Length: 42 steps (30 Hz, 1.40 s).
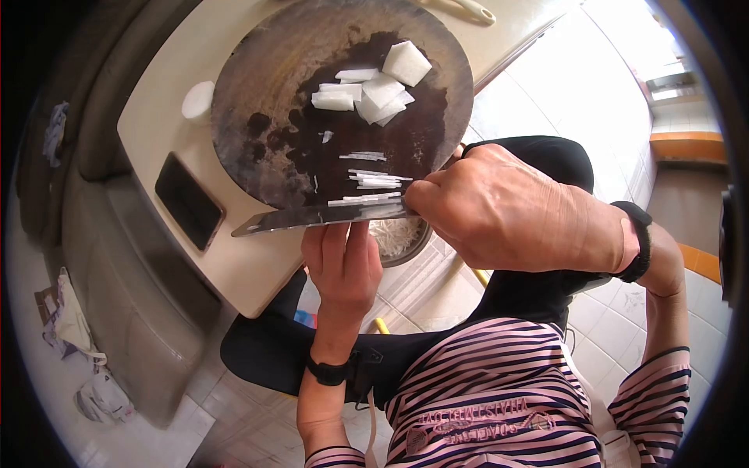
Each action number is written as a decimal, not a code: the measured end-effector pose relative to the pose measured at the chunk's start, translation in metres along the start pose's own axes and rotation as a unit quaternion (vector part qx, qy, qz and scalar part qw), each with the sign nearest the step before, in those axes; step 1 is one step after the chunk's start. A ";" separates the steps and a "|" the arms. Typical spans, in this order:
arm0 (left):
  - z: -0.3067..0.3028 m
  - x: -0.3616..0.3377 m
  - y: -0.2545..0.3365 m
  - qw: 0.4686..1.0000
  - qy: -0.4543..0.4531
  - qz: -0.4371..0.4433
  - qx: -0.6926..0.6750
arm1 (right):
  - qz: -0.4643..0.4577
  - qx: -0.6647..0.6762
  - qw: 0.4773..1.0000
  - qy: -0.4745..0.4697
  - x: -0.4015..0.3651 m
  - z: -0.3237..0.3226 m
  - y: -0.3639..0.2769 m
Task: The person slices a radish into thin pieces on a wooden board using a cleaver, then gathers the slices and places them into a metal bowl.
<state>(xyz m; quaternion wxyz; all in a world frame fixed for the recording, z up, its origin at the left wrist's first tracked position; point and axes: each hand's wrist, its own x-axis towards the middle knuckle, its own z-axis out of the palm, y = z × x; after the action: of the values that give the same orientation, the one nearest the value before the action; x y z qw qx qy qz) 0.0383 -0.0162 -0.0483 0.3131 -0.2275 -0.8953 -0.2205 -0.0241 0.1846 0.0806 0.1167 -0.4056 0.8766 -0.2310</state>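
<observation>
My right hand (488,203) is closed around the handle end of a cleaver (320,218), whose blade lies along the near edge of a round wooden chopping board (250,74). My left hand (343,269) is just below the blade, fingers stretched up against it; the blade hides their tips. White strips (377,179), looking like radish, lie on the board beyond the blade. Farther back are white slices (335,97) in a loose pile and a thicker white chunk (407,64). Under the board's near edge, a bowl (421,243) holds white shreds (395,236), partly covered by my hands.
A phone (189,200) lies on the pale table (148,125) left of the board, with a white round piece (198,101) behind it. A light-coloured handle (468,9) shows at the back. A grey sofa (133,296) stands on the left.
</observation>
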 end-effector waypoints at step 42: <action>-0.025 0.002 0.014 0.396 0.088 -0.540 -0.737 | 0.171 -0.002 0.981 0.089 -0.042 -0.021 -0.014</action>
<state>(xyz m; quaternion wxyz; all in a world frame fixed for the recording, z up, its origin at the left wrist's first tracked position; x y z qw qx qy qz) 0.0562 -0.0176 -0.0260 -0.0840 0.1817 -0.2875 -0.9366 0.0039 0.2149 0.1065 0.0749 -0.2277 0.9404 -0.2411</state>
